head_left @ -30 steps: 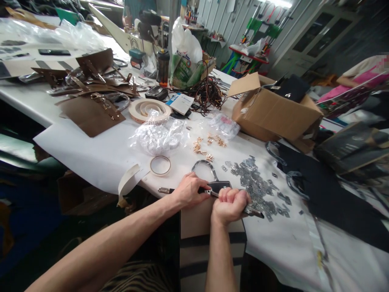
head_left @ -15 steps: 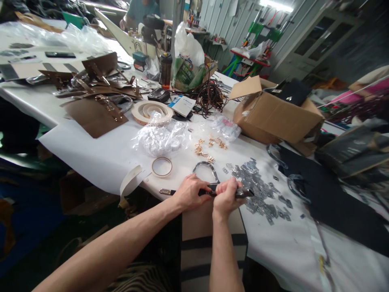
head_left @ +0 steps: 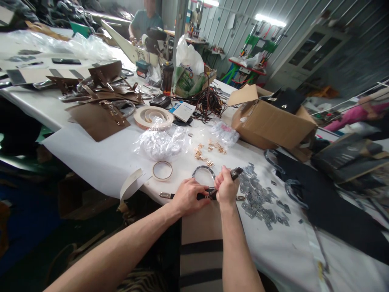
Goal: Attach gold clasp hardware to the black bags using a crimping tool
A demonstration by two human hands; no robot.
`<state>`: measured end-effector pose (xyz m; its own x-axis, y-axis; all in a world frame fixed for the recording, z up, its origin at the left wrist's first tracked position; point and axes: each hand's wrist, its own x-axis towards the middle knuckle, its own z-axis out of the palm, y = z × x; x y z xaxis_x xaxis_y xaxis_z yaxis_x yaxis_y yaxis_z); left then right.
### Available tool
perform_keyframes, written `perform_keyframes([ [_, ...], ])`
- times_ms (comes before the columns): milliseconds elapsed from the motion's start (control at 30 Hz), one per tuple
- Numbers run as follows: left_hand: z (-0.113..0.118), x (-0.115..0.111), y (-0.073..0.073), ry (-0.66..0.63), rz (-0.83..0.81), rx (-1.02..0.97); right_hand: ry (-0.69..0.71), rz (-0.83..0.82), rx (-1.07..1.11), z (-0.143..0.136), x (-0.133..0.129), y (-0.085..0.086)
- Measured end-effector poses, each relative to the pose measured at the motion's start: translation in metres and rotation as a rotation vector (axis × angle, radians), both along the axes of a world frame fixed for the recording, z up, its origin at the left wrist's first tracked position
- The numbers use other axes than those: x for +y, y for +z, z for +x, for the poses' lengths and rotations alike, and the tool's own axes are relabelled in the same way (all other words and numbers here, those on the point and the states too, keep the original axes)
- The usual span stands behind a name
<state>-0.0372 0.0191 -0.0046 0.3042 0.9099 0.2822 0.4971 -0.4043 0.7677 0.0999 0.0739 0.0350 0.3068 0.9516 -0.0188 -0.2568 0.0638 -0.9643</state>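
Observation:
At the table's near edge, my left hand point(head_left: 192, 196) is closed on a black strap point(head_left: 201, 196) lying across a beige panel point(head_left: 200, 229) with dark bands. A metal fitting point(head_left: 165, 195) shows at the strap's left end, another point(head_left: 240, 198) at its right. My right hand point(head_left: 226, 188) is wrapped round a dark pair of pliers point(head_left: 236, 173), handles pointing up to the right. Their jaws meet the strap beside my left fingertips; the exact contact is hidden. Behind my hands a plastic-wrapped loop handle point(head_left: 203, 167) arches up. Right of them lies a pile of small metal plates point(head_left: 258, 198).
Gold-coloured small fasteners point(head_left: 199, 153), a tape roll point(head_left: 162, 170) and a clear plastic bag point(head_left: 161, 142) lie beyond my hands. Brown bag panels point(head_left: 97, 119) are on the left. A cardboard box point(head_left: 273, 121) and black material point(head_left: 331, 198) occupy the right. A person point(head_left: 147, 22) is at the far side.
My right hand has turned the pliers so the handles now slant more upward. The strap's right end fitting has come into view. My left hand stays on the strap.

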Motion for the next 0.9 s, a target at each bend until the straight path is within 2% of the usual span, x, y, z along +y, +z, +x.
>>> perform_keyframes([
  [167, 0.001, 0.000, -0.002, 0.014, -0.007, 0.010, 0.051, -0.043, -0.109, -0.005, 0.001, -0.007],
  [333, 0.002, 0.001, -0.004, 0.005, -0.016, 0.008, -0.002, 0.070, -0.173, -0.005, -0.017, -0.014],
  [433, 0.001, 0.003, -0.004, -0.002, -0.031, 0.001, -0.014, 0.149, -0.119, -0.001, -0.026, -0.010],
  [533, -0.001, 0.004, -0.004, -0.016, -0.039, -0.004, -0.054, 0.250, 0.006, 0.006, -0.028, 0.002],
  [633, -0.002, 0.005, -0.004, -0.036, -0.030, -0.004, 0.027, 0.276, 0.038, 0.011, -0.026, 0.009],
  [733, -0.003, 0.005, -0.004, -0.044, -0.026, 0.004, 0.136, 0.229, -0.021, 0.008, -0.024, 0.001],
  [833, -0.004, 0.005, -0.005, -0.049, -0.018, 0.026, 0.143, 0.207, -0.064, 0.001, -0.025, -0.008],
  [900, -0.005, 0.005, -0.006, -0.053, -0.009, 0.030, 0.151, 0.217, -0.084, -0.001, -0.027, -0.003],
])
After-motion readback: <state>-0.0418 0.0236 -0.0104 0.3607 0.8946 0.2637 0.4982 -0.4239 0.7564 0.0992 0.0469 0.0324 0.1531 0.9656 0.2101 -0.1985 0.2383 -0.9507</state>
